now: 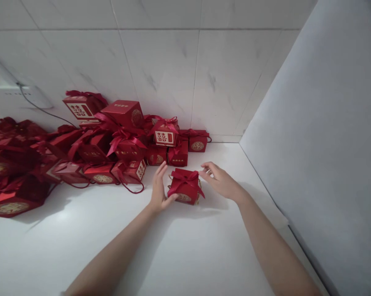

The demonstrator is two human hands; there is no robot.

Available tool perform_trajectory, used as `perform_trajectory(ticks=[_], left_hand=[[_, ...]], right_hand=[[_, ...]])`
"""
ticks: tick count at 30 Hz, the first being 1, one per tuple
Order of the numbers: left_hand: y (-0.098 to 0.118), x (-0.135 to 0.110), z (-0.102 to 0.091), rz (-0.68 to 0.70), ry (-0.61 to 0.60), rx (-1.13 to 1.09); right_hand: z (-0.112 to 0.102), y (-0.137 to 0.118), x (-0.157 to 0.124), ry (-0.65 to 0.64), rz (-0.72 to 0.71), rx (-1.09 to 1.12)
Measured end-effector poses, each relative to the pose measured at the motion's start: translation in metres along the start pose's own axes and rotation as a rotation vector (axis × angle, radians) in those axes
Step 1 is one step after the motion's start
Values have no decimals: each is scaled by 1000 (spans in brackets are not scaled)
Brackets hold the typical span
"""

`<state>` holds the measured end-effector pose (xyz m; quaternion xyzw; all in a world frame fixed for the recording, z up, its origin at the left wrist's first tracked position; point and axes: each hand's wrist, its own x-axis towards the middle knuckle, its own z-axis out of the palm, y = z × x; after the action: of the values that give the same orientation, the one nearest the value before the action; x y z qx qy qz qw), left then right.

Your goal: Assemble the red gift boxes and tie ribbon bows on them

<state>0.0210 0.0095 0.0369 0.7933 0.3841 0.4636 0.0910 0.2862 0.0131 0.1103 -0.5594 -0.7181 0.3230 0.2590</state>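
red gift box [185,187] between both hands, thumb touching

Head-worn, downward, close over red box [185,187]

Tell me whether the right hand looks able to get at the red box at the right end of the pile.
Probably yes. The right hand sits beside the ribboned box, and only bare table lies between it and the end box by the wall.

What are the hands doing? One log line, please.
left hand: touching red box | right hand: open, beside its bow | pile of boxes: behind, by wall
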Motion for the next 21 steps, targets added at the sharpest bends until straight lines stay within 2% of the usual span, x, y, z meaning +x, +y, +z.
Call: perform_trajectory(ticks=[4,6,8,10,13,17,19,21], left_hand=[[-16,2,2,-293,-249,-399],[-18,4,4,-389,-338,-479],[-18,5,5,-424,-386,-484],[-17,7,5,-430,-378,-465],[-16,7,5,-415,-295,-395],[-13,5,2,-325,-200,-277],[-11,5,-2,-281,-207,-257],[-8,5,-7,-239,-271,-260]], right_hand=[[5,8,-1,-268,-42,106],[16,15,4,-355,-64,151],[29,22,10,-377,-127,235],[43,28,15,-356,-207,334],[60,35,17,-281,-293,441],[76,39,15,-154,-299,475],[81,40,13,-107,-295,493],[85,41,11,-83,-299,507]])
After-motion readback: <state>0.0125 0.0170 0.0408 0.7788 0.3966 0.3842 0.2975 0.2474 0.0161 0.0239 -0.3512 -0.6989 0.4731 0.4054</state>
